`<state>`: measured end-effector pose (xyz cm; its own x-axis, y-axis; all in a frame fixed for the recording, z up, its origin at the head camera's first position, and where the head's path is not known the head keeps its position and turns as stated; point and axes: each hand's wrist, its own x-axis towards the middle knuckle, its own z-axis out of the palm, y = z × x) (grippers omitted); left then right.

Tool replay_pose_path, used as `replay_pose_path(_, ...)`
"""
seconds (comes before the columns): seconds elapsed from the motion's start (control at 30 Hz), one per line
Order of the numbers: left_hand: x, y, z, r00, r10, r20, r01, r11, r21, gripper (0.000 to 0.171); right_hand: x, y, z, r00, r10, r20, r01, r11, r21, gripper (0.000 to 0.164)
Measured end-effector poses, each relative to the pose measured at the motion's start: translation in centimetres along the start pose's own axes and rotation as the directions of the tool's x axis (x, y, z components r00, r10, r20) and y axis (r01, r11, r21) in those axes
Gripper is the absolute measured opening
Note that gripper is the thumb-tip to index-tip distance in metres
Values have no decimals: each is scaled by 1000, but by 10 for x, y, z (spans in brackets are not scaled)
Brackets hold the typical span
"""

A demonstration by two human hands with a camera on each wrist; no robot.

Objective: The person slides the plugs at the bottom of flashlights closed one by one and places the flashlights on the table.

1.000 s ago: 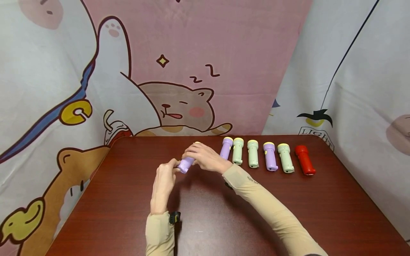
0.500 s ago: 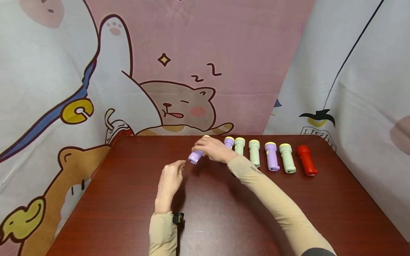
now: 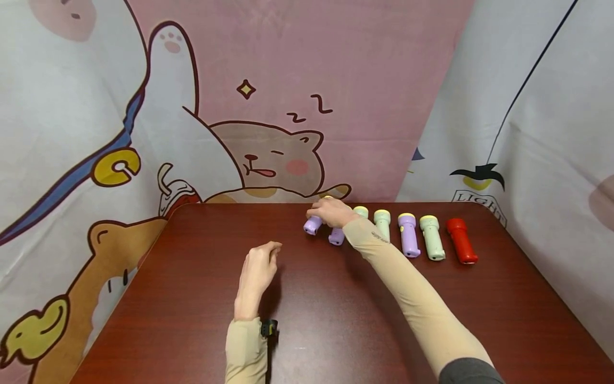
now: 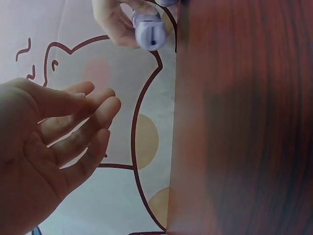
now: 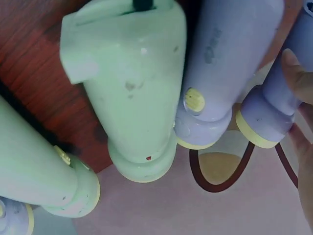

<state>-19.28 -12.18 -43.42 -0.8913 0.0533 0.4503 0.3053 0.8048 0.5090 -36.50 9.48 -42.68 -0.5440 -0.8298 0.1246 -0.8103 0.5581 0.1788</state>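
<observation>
My right hand (image 3: 332,212) grips a purple flashlight (image 3: 313,225) with a yellow rim, at the left end of a row near the table's far edge. The right wrist view shows thumb and fingers around the body of this flashlight (image 5: 274,105). Just to its right lies another purple flashlight (image 3: 337,236), partly hidden by that hand. My left hand (image 3: 257,269) hovers over the middle of the table and holds nothing. In the left wrist view its fingers (image 4: 80,132) are loosely bent, and the tail of the held flashlight (image 4: 150,34) shows beyond them.
Rightward in the row lie a pale green flashlight (image 3: 361,212), a second green one (image 3: 382,224), a purple one (image 3: 409,237), a third green one (image 3: 433,240) and a red one (image 3: 462,242). The dark red-brown table (image 3: 192,298) meets a printed cloth (image 3: 384,96) behind.
My right hand has carried the purple flashlight right and away from me, up to the row. The left hand has let go of its tail end and stayed near the middle.
</observation>
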Motion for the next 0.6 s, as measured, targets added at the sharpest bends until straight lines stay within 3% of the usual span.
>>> replay_pose_path(0.17, -1, -1, 1, 1000, -5, 15, 5, 1000, 5, 15, 4, 0, 7, 996, -32, 77, 35, 999, -31, 35)
replay_pose_path(0.3, -2, -1, 1, 1000, -8, 21, 8, 1000, 1, 14, 5, -1, 10, 990, -6, 143, 10, 999, -31, 35)
replay_pose_path(0.6, 0, -2, 1, 1000, -12, 21, 12, 1000, 0, 14, 3, 0, 13, 980, 36, 197, -43, 999, 33, 43)
